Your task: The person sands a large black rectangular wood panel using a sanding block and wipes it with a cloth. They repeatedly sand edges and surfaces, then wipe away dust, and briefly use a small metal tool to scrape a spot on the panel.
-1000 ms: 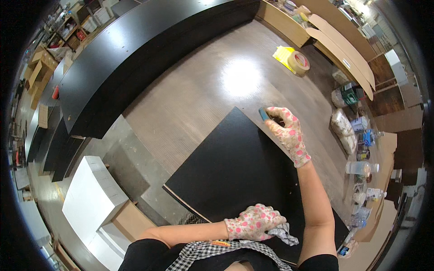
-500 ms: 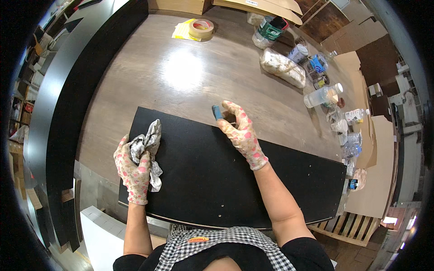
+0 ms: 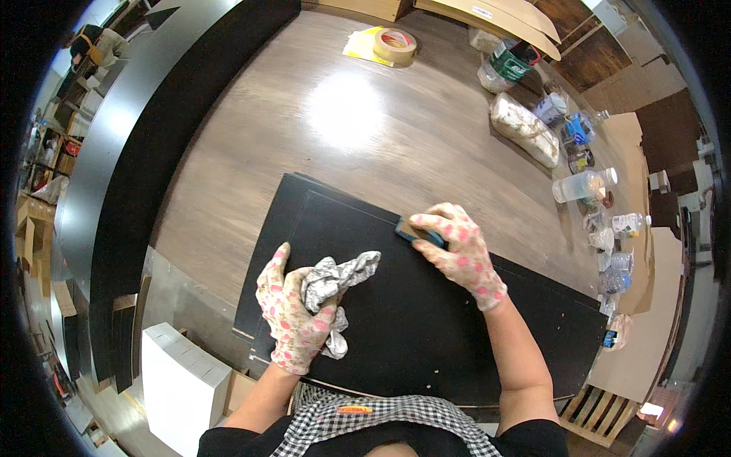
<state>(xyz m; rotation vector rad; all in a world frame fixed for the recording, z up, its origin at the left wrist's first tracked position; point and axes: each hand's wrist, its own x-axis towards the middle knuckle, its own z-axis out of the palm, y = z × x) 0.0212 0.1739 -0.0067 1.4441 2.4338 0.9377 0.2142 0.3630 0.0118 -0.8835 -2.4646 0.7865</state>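
A black board [image 3: 411, 327] lies across the table in front of me, with a few small pale holes or spots in its surface. My left hand [image 3: 293, 316], in a cream glove with pink spots, is closed on a crumpled grey-and-white rag [image 3: 335, 280] over the board's left part. In a matching glove, my right hand [image 3: 461, 253] grips a small block [image 3: 416, 230], blue-grey with a brown face, by its edges. It is near the board's far edge; whether the block touches the surface I cannot tell.
Tape [image 3: 394, 47] sits on yellow paper at the back of the wood-grain table [image 3: 251, 152]. A wrapped white bundle [image 3: 525, 129], a clear bottle [image 3: 582, 185] and several containers line the right side. Long black panels [image 3: 152, 145] stand at left, above a white box [image 3: 183, 381].
The whole view has shifted. My left hand and the rag have moved inward from the board's left edge. My right hand has come nearer the board, and the block has turned, showing its brown face.
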